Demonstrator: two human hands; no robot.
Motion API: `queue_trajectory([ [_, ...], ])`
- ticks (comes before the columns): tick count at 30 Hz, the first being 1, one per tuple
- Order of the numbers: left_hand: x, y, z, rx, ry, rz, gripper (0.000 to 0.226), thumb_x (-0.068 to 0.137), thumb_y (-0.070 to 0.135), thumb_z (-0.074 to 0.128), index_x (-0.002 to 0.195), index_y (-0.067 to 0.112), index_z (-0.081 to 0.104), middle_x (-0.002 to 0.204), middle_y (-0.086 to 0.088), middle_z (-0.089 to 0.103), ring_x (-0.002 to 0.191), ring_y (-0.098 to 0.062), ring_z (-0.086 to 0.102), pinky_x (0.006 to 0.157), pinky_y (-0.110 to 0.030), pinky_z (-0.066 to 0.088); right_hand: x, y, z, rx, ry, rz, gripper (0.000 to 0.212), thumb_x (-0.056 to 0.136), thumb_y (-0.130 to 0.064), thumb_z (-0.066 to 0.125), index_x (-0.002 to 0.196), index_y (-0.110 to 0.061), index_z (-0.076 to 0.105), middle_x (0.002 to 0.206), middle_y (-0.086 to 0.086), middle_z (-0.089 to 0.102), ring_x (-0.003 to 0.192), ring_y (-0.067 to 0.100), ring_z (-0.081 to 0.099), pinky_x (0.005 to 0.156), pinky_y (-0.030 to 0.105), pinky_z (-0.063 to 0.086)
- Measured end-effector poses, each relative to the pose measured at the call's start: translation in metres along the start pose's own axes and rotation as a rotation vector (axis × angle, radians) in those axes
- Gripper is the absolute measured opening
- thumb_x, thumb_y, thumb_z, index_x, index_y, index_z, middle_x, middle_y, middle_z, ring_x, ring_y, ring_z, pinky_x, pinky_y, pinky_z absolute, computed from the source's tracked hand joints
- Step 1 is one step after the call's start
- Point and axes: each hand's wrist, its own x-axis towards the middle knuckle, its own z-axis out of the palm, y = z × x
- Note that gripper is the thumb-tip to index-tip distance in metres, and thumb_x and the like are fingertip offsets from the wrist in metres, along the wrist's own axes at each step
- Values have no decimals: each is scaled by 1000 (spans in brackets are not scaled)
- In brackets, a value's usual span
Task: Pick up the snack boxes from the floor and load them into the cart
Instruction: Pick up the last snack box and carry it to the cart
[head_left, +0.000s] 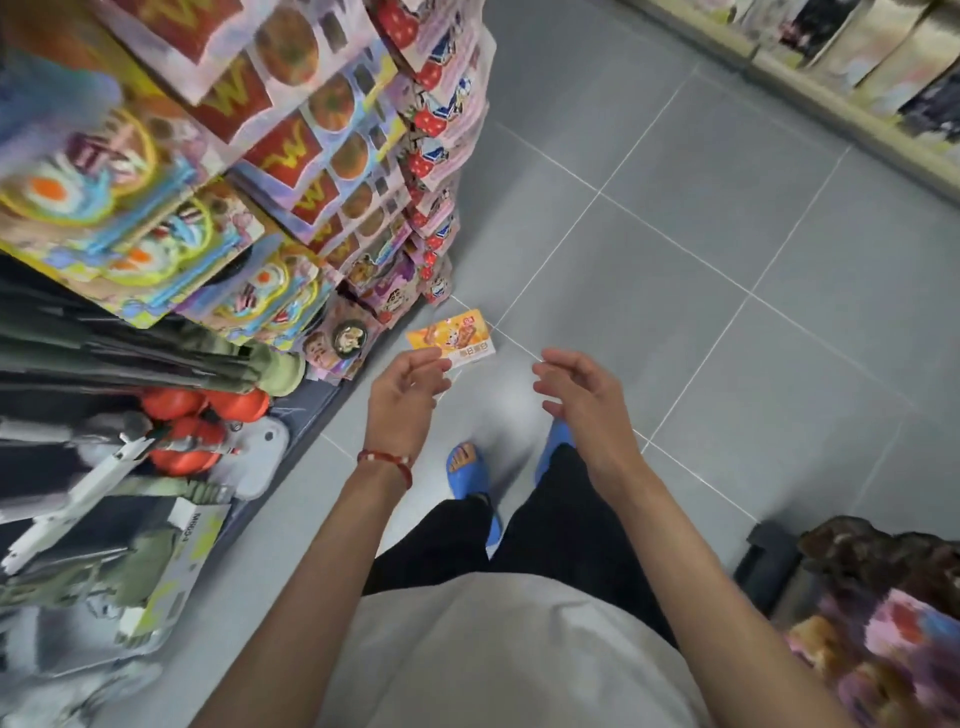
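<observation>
One orange snack box (453, 332) lies on the grey tiled floor (675, 270), just beside the foot of a rack of hanging snack packs (431, 156) and ahead of two blue sandals (467, 470). Two hands hover above it, the left hand (408, 387) and right hand (582, 395), both loosely curled and empty. Stooping in could knock packs loose; what may be the cart (768, 558) sits blurred at right

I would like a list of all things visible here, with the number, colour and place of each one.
Snack box: one, orange, on the floor beside the left rack.
Hanging packs: many, pink and red, left rack.
Far shelf: one, beige, upper right.
Floor: grey tiles.
Colourful packs: several, blurred, lower right.
Slippers: two, blue, on the feet.
Bracelet: one, red, left wrist.
Left hand: one, empty, over the floor.
Right hand: one, empty, beside it.
</observation>
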Motion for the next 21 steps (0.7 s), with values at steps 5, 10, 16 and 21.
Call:
queue_trajectory([
  [5,49,0,44,-15,88,-93,18,99,7,53,106,17,66,102,0,72,83,-12,67,73,-23,48,74,-21,-16,-93,-61,54,19,95,-22,68,113,-26,74,110,-1,75,105,19,71,89,33,56],
  [10,107,-14,87,-50,145,-173,19,99,6,51,108,15,65,103,0,70,86,-15,67,74,-22,49,153,-25,-24,-238,-120,80,31,85,-36,64,114,-29,73,110,-4,74,107,21,69,98,41,55],
  [16,173,-59,106,-117,206,-280,20,98,3,52,111,12,65,103,-4,70,85,-17,64,75,-27,46,235,10,-19,-325,-196,127,22,98,-18,62,119,-18,70,116,8,71,98,17,66,86,33,53],
  [21,232,-126,98,-170,248,-360,16,95,2,55,107,9,63,102,-8,68,87,-23,60,70,-26,43,300,73,0,-338,-162,192,22,91,-23,65,111,-21,71,109,7,74,95,17,66,93,36,51],
])
